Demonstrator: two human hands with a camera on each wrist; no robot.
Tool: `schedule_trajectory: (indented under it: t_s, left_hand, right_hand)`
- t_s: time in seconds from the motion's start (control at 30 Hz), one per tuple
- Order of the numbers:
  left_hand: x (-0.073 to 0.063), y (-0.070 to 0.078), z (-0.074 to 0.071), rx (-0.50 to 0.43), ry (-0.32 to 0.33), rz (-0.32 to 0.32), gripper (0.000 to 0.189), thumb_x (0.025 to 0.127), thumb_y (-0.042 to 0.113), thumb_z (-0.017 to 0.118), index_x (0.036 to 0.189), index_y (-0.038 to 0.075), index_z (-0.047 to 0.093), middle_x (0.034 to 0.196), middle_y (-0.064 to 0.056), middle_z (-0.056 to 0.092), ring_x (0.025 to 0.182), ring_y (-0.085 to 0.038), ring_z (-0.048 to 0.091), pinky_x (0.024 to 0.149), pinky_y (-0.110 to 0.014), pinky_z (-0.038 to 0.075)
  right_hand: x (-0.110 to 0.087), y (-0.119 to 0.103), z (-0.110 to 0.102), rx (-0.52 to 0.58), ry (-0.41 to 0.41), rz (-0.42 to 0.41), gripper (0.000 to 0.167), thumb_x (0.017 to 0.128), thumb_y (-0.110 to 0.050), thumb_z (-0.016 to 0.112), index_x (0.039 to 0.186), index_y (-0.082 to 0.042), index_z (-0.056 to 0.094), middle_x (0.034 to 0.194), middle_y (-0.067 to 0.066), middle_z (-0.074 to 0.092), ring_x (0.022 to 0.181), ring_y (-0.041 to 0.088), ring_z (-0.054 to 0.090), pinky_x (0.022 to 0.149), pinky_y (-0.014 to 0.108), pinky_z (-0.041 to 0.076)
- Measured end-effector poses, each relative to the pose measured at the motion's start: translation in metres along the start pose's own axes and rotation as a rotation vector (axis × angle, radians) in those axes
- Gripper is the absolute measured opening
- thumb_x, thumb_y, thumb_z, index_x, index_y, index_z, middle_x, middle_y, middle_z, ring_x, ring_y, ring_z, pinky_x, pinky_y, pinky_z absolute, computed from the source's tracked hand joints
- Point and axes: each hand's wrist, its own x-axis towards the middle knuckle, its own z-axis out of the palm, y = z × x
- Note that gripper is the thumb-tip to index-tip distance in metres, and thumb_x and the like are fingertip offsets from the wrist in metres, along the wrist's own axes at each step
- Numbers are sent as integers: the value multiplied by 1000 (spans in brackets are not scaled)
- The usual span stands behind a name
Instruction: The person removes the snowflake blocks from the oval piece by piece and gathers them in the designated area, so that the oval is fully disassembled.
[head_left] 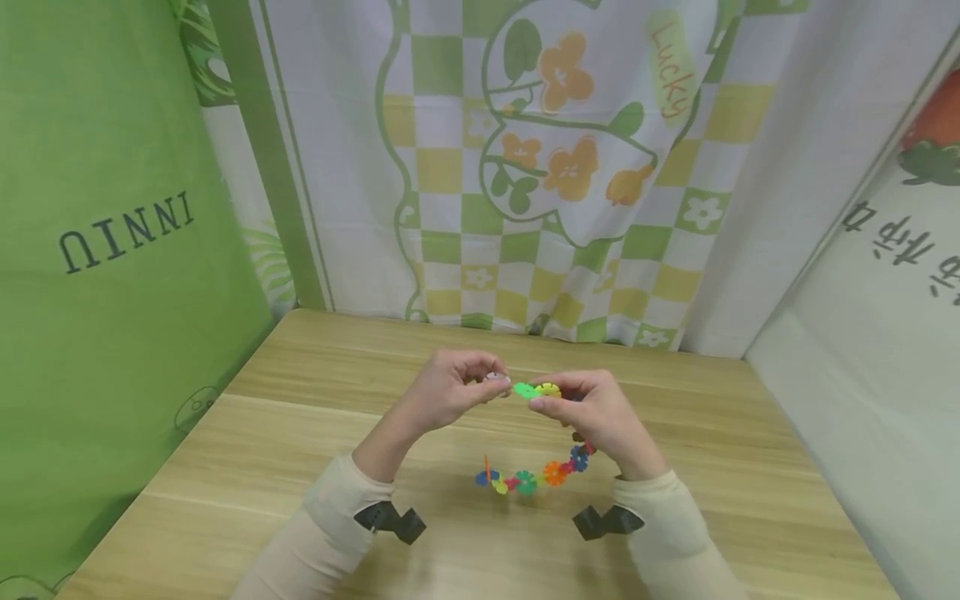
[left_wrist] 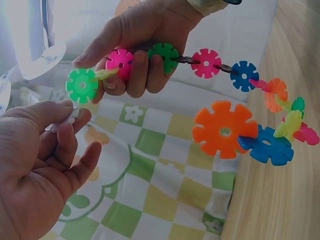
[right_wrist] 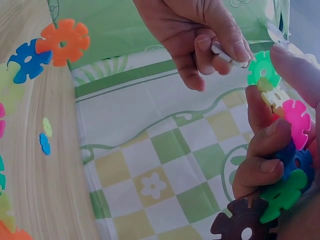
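Observation:
In the head view my left hand (head_left: 441, 390) pinches a white slotted plastic disc (head_left: 492, 378) between thumb and fingers; the fingers hide much of it. Facing it, my right hand (head_left: 606, 418) grips one end of a chain of interlocking slotted discs. A bright green disc (left_wrist: 81, 85) forms that end, with a yellow one and a pink disc (left_wrist: 119, 63) behind it. The white disc is close to the green disc's edge. From the right hand the chain hangs in a curve through several colours to a blue disc (left_wrist: 266, 150) and an orange disc (left_wrist: 225, 130).
A wooden table (head_left: 315, 533) lies under both hands. Behind it hangs a checked curtain (head_left: 442, 233), with a green cloth (head_left: 112, 333) at the left and a white cloth (head_left: 862, 400) at the right. Small blue and yellow pieces (right_wrist: 45, 143) show against the table.

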Motion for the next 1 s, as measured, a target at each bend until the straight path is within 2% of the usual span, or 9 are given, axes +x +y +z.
schedule_trajectory:
  t_s: [0.1,0.27,0.37,0.5,0.57,0.67,0.77,0.87,1.0]
  left_hand:
    - [0,0,0,9,-3,-10,2,91,-1,67,91,-2,69,80,-15,70,60,-12,53,51,-21,38]
    - [0,-5,0,17,-5,17,4,93,9,69,92,5,71,80,-2,71,60,-10,54,47,-22,36]
    - [-1,6,-1,16,-9,22,5,93,6,68,92,1,70,80,-6,71,61,-16,56,48,-22,37]
    - [-3,19,-2,16,-17,-15,4,91,-4,65,93,-7,67,81,-17,70,64,-23,59,52,-20,38]
    - [-3,11,-1,18,-19,-34,5,91,-4,65,94,-7,68,82,-17,70,65,-26,60,53,-20,38]
    - [-3,-6,1,28,-16,-69,5,92,0,66,95,-3,69,83,-13,71,66,-23,60,53,-21,38]
    - [-3,-17,1,34,-16,-98,5,93,5,67,96,3,70,83,-7,71,67,-19,61,54,-22,41]
    - [-3,-23,1,28,-19,-100,5,94,11,68,96,8,70,83,-3,71,67,-17,61,54,-23,42]
    - [-2,-30,0,18,-33,-83,7,95,17,68,96,10,71,83,-2,72,69,-23,63,56,-25,46]
  right_hand:
    - [0,0,0,1,2,6,23,87,-24,77,106,-11,76,62,8,49,47,12,37,37,25,33]
    - [0,0,0,-4,6,16,24,87,-25,77,107,-11,76,62,8,50,47,12,37,36,25,33]
    - [0,1,0,-2,7,16,24,87,-25,77,106,-12,76,62,8,50,47,12,37,36,25,33]
    - [-1,1,0,-2,5,13,23,87,-25,77,106,-12,76,63,7,50,48,12,37,37,25,33]
    - [-1,1,0,-2,3,12,23,87,-24,77,106,-13,76,63,8,51,48,12,37,37,25,33]
    - [-1,1,1,-5,1,13,22,87,-24,77,106,-13,76,64,8,52,49,12,37,37,25,33]
    - [-1,2,1,-6,0,11,22,87,-24,77,106,-13,76,65,8,52,49,12,37,37,25,34]
    - [-1,2,1,-7,0,10,22,87,-24,77,106,-14,76,64,8,51,48,12,37,37,25,33]
    - [-2,2,1,-14,2,16,23,86,-25,77,106,-15,76,64,8,51,49,12,37,37,25,34]
